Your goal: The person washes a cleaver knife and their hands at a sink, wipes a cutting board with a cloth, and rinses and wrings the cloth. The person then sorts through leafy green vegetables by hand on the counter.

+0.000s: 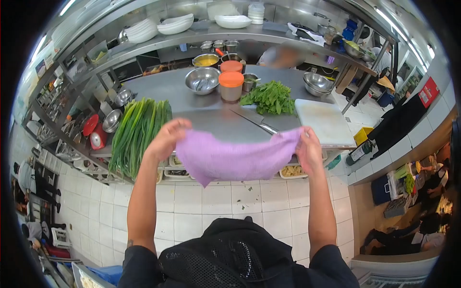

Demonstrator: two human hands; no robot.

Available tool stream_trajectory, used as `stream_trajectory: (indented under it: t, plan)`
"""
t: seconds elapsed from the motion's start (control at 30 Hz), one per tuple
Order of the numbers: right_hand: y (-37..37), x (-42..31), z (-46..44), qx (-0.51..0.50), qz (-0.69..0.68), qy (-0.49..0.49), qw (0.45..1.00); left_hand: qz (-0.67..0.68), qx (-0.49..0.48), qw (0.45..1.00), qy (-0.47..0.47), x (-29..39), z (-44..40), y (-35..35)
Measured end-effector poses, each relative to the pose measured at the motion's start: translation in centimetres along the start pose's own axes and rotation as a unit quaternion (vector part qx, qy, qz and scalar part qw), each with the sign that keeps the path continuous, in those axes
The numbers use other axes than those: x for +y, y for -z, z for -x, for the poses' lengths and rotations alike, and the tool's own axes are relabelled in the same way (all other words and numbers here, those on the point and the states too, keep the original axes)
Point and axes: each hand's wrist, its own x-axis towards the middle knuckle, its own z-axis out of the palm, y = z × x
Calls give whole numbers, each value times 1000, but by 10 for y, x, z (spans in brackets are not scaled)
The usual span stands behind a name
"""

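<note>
A purple cloth (pixel 235 156) is stretched between my two hands, sagging a little in the middle, in front of the steel counter's near edge. Its left upper corner is gripped by my left hand (pixel 168 137), whose fingers are closed. My right hand (pixel 309 146) pinches the opposite corner. Just beyond the cloth a knife (pixel 257 122) lies on the counter, its handle partly hidden behind the cloth. Long green onions (pixel 139 129) lie beside my left hand, hanging over the edge. A white cutting board (pixel 324 122) lies beyond my right hand.
Leafy greens (pixel 271 96), an orange-lidded container (pixel 231 86) and a metal bowl (pixel 202 80) stand on the steel counter (pixel 201 117). A red scale (pixel 96 132) is at the left. Plates fill the shelf (pixel 206 34) above. Food trays (pixel 293 172) sit below. Other people are around.
</note>
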Motion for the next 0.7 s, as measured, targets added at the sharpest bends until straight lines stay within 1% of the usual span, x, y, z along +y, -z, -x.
stream_trajectory:
  t: [0.03,0.07,0.1,0.13,0.17,0.2,0.23,0.27,0.3,0.37,0.4,0.43,0.47,0.5,0.53,0.57,0.63,0.67,0.7]
  plan:
    - [-8,2,-3,10,-44,48,998,136,37,988,-68,-6,-1,-2]
    - [-10,13,-5,-34,-61,-21,997,174,87,981,-11,-30,-2,-6]
    - [10,50,-10,-63,-104,-118,985,310,26,947,76,-80,4,-3]
    - [33,97,-17,-94,-146,-208,963,434,-39,886,156,-137,17,-3]
    - [41,135,-1,-107,-243,-258,929,403,-44,892,203,-183,40,-22]
    - [48,172,24,-119,-338,-302,883,457,-64,865,197,-218,60,-53]
    - [57,201,52,-124,-284,-318,896,580,-41,787,205,-247,85,-71]
    - [65,222,75,-124,-229,-343,903,516,28,830,210,-267,96,-79]
    - [71,239,87,-111,-233,-358,897,453,101,858,219,-285,114,-92]
    - [83,265,107,-73,-30,-386,919,351,91,898,249,-306,135,-72]
    - [85,267,104,-52,-33,-418,907,278,150,913,259,-292,135,-73]
    - [84,268,100,-54,-28,-428,902,195,155,922,296,-291,137,-63]
    - [80,270,96,-33,-12,-432,901,92,144,942,289,-290,139,-53]
    - [75,272,91,-13,4,-433,901,27,169,935,310,-268,135,-51]
    - [71,272,86,-35,-38,-423,905,20,170,947,271,-266,132,-41]
    - [65,271,83,-39,-36,-426,903,21,175,946,272,-259,129,-34]
    - [52,260,72,-24,-166,-392,904,9,218,949,226,-231,119,-23]
    - [35,239,70,-26,-163,-394,904,12,222,949,225,-217,113,-18]
    - [8,206,69,6,-165,-388,907,-21,220,953,207,-202,108,-14]
